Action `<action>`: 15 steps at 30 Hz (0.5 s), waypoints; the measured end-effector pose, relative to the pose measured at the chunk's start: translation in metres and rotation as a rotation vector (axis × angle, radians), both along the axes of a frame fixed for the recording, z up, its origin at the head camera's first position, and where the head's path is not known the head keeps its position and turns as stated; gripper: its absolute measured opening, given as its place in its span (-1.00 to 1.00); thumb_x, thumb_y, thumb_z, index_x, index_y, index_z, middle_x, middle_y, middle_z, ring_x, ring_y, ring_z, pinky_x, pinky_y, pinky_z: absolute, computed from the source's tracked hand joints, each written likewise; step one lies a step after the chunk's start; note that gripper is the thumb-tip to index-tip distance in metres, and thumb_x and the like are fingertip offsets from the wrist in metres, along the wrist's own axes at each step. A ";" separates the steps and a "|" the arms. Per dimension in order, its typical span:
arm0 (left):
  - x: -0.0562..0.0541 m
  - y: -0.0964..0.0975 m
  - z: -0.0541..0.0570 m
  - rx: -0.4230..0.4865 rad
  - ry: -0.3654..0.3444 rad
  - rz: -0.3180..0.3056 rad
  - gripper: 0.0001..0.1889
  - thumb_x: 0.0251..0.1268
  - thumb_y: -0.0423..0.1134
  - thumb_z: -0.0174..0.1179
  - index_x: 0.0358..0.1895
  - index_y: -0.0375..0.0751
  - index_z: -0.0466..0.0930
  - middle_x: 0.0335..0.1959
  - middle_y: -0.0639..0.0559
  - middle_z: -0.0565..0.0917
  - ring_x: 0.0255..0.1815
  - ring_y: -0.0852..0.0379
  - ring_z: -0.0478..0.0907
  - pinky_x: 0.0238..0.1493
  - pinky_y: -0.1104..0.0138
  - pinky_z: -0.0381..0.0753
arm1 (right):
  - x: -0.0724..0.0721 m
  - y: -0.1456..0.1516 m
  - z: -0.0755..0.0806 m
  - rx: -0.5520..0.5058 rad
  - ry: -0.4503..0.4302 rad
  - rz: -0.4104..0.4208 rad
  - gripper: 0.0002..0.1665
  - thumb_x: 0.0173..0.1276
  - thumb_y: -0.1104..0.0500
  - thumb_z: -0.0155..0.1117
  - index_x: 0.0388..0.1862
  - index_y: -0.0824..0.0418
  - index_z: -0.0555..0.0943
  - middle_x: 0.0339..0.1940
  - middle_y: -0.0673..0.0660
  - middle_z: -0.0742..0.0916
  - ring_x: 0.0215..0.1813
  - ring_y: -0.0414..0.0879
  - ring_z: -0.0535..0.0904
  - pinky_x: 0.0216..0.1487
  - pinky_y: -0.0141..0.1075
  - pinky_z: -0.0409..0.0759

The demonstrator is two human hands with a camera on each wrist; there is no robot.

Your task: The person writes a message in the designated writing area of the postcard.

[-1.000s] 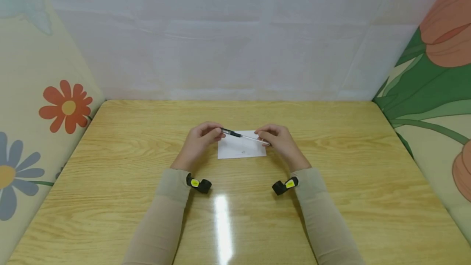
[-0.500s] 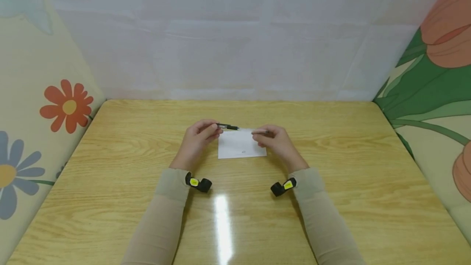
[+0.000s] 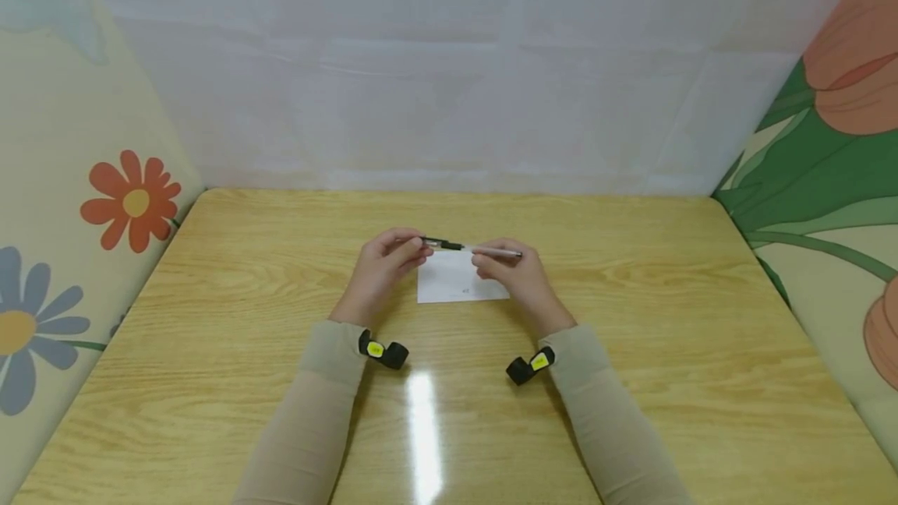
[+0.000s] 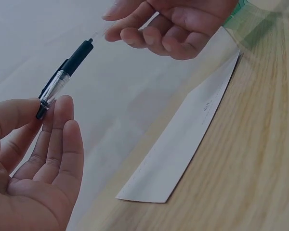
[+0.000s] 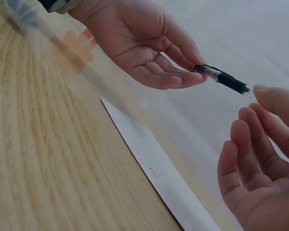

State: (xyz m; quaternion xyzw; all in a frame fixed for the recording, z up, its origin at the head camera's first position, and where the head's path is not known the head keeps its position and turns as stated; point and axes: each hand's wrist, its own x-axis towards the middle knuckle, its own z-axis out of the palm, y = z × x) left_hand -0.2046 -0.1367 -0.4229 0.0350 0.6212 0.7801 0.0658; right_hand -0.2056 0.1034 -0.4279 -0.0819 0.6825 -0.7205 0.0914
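Note:
Above a white card [image 3: 452, 283], both hands hold parts of a ballpoint pen, end toward end. My left hand [image 3: 382, 259] pinches the clip end of the black-and-clear pen half [image 4: 77, 60] between thumb and index finger. Between thumb and fingers, my right hand [image 3: 510, 265] pinches a pale, slim pen barrel [image 3: 494, 251] with a dark end pointing right. A thin tip sticks out of the black half, right at the clear end near the right fingertips in the left wrist view. Most of the barrel is hidden by the right hand in both wrist views.
The card lies flat on a wood-grain table [image 3: 210, 380] and bears a small dark mark. A white cloth [image 3: 421, 100] hangs behind the table, with flower-printed panels at left and right. Each wrist wears a black camera mount.
A long pale piece spanned both hands, then a gap showed between the pen half and the barrel. The right hand has since moved left, bringing the two ends together.

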 end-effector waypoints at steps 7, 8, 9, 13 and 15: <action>-0.001 0.000 -0.002 -0.019 0.005 -0.019 -0.74 0.55 -0.34 0.12 0.13 -0.43 0.51 -0.09 -0.05 0.71 0.00 0.12 0.68 0.18 0.27 0.63 | 0.002 -0.007 -0.005 -0.074 0.078 -0.004 -0.69 0.42 0.19 0.39 0.04 0.36 0.67 -0.08 0.22 0.79 -0.02 0.11 0.73 0.12 -0.15 0.68; -0.001 0.000 -0.002 -0.026 0.008 -0.025 -0.74 0.55 -0.33 0.12 0.14 -0.43 0.51 -0.09 -0.04 0.71 0.00 0.12 0.68 0.18 0.28 0.63 | 0.002 -0.007 -0.006 -0.082 0.084 -0.006 -0.69 0.42 0.19 0.38 0.04 0.37 0.66 -0.09 0.21 0.79 -0.03 0.09 0.74 0.11 -0.15 0.68; -0.001 0.000 -0.003 -0.031 0.010 -0.031 -0.74 0.55 -0.33 0.13 0.14 -0.43 0.52 -0.09 -0.04 0.71 0.00 0.12 0.69 0.17 0.28 0.63 | 0.002 -0.008 -0.006 -0.085 0.089 -0.010 -0.69 0.43 0.20 0.38 0.04 0.38 0.66 -0.10 0.21 0.79 -0.03 0.09 0.74 0.11 -0.16 0.68; -0.002 0.000 -0.004 -0.041 0.014 -0.042 -0.75 0.53 -0.33 0.15 0.12 -0.41 0.54 -0.08 -0.04 0.70 -0.01 0.13 0.69 0.16 0.28 0.63 | 0.003 -0.011 -0.005 -0.076 0.087 -0.037 -0.69 0.43 0.19 0.38 0.03 0.37 0.66 -0.12 0.18 0.78 -0.04 0.05 0.73 0.10 -0.20 0.69; -0.001 0.000 -0.004 -0.046 0.019 -0.045 -0.76 0.52 -0.33 0.17 0.11 -0.40 0.55 -0.08 -0.05 0.70 -0.02 0.13 0.69 0.17 0.28 0.63 | 0.004 -0.012 -0.004 -0.065 0.088 -0.050 -0.68 0.43 0.19 0.38 0.04 0.38 0.66 -0.12 0.17 0.78 -0.07 0.01 0.73 0.10 -0.20 0.69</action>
